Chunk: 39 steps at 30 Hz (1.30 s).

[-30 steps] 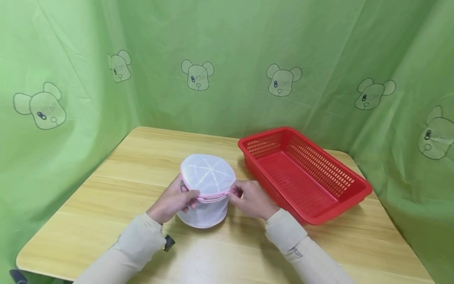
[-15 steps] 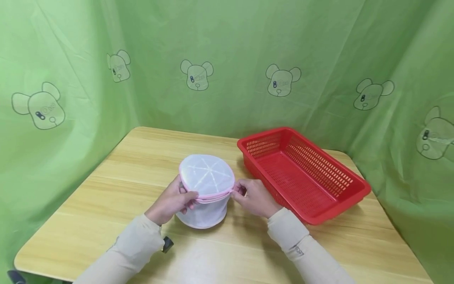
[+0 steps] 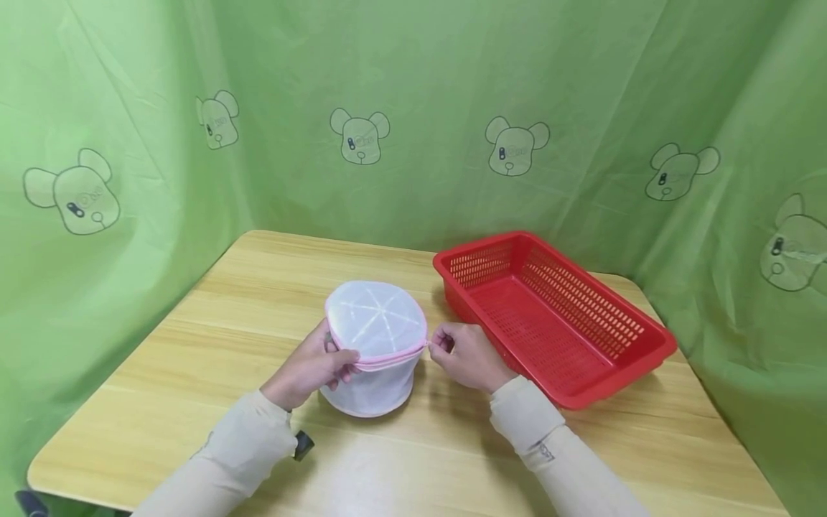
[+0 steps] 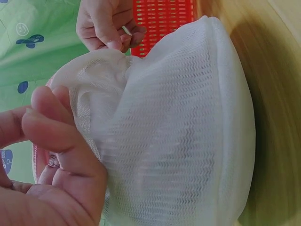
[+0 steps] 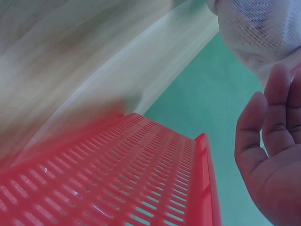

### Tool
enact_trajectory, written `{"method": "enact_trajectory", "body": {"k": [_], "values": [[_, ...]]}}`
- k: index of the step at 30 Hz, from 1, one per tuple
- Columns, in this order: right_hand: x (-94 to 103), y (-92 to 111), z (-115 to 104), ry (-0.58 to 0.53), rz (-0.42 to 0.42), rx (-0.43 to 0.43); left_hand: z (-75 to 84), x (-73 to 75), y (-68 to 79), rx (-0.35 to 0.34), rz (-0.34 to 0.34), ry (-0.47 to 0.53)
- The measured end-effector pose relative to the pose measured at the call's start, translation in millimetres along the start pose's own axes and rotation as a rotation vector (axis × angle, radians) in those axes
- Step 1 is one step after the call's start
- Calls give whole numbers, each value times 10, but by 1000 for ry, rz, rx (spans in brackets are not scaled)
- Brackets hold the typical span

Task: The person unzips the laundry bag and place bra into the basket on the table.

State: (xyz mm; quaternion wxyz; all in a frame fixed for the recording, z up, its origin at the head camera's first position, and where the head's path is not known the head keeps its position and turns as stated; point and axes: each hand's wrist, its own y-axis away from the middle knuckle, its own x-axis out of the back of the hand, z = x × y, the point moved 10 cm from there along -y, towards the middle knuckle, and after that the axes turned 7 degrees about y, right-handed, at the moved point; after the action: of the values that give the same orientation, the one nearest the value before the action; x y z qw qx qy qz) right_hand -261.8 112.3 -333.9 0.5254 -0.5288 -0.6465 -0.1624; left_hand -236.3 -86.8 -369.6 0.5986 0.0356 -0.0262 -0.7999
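Note:
A white mesh laundry bag (image 3: 375, 319), round with a pink zipper edge, stands on the wooden table. Its top panel faces up. My left hand (image 3: 316, 362) pinches the pink edge at the front left, thumb on top. At the right side of that edge, my right hand (image 3: 468, 353) pinches what looks like the zipper pull, too small to make out. The left wrist view shows the bag's mesh side (image 4: 169, 136) bulging, with my left hand (image 4: 61, 160) at its rim. Part of my right hand (image 5: 277, 141) appears beside the bag in the right wrist view.
A red plastic basket (image 3: 562, 391) with slotted walls stands right of the bag, close to my right hand. Green curtain (image 3: 426, 72) with bear-head prints hangs behind the table (image 3: 213, 323). A small black object (image 3: 304, 445) shows by my left cuff.
My right hand has moved slightly right along the bag's front edge. The gap along the pink edge has narrowed. My left hand and the bag have shifted a little left.

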Motion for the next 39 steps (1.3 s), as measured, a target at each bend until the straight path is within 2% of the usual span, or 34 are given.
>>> {"method": "enact_trajectory", "body": {"k": [5,32,39], "values": [[-8,-10,27,-4,0,-10,-9,5,23,6,10,-12],[-17,-33,151,6,11,-60,37,-49,80,-12,-97,2],[-34,-40,182,5,16,-64,33,-51,90,-9,-102,3]]}}
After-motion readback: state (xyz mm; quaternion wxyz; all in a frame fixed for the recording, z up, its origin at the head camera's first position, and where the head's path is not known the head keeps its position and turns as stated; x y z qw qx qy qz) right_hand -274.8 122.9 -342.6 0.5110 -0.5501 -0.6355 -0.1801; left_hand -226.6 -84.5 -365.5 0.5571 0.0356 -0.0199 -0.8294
